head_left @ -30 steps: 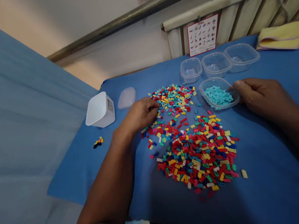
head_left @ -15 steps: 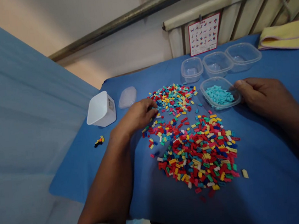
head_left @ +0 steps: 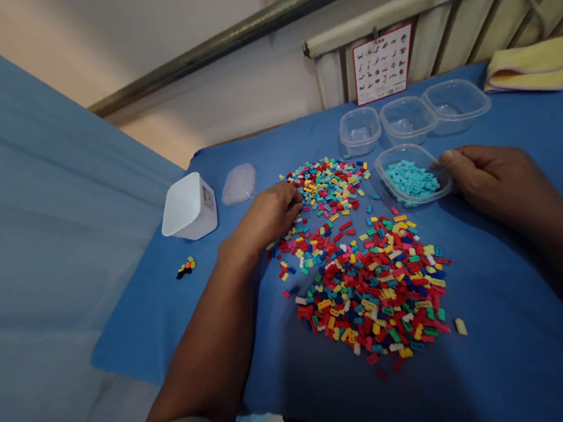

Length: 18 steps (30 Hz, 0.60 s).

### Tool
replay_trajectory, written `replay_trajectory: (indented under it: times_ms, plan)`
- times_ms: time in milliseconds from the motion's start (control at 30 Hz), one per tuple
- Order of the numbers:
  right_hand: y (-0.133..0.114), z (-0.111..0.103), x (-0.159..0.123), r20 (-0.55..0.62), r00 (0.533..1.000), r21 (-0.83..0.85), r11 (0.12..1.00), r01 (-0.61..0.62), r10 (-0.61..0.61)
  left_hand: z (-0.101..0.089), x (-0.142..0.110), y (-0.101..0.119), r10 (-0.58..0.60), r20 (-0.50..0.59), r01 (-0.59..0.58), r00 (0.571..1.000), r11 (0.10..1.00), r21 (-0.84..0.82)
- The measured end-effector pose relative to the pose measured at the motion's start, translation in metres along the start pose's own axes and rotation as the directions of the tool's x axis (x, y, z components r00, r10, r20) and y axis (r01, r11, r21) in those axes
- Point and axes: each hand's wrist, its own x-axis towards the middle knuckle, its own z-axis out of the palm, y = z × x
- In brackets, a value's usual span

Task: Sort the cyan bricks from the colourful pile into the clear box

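My left hand (head_left: 277,209) is at the left edge of the far pile of small building bricks (head_left: 332,184), its fingers bent together and pointing down. Whatever lies between those fingertips is hidden. With thumb and fingers, my right hand (head_left: 489,176) pinches the right rim of a see-through plastic container (head_left: 393,192) that rests on the table. Inside it lie many light turquoise bricks (head_left: 413,179). A larger pile of mixed bricks (head_left: 375,288), in red, yellow, green, blue and white, spreads nearer to me, with looser bricks linking the two piles.
Three see-through containers (head_left: 359,129) stand in a row at the back. A white tub (head_left: 188,211), a plastic lid (head_left: 239,184) and a few black, yellow and orange bricks (head_left: 185,267) are on the left. A yellow cloth (head_left: 533,67) lies at the back right, near a radiator (head_left: 472,16).
My left hand has shifted slightly to the right at the far pile's edge, and its fingers have drawn closer together. My right hand stays on the container's rim.
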Motion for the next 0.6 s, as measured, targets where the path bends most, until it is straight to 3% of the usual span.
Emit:
replay_trajectory:
  times_ms: [300, 600]
  plan:
    - [-0.0012, 0.0006, -0.0002, -0.008, 1.0, -0.001, 1.0, -0.014, 0.014, -0.003, 0.0021, 0.0018, -0.036, 0.076, 0.032, 0.996, 0.998, 0.058]
    - [0.0031, 0.0017, 0.001, -0.006, 1.0, -0.006, 1.0, 0.005, -0.005, -0.002, 0.0033, -0.0005, 0.004, 0.127, -0.021, 0.992, 0.991, 0.135]
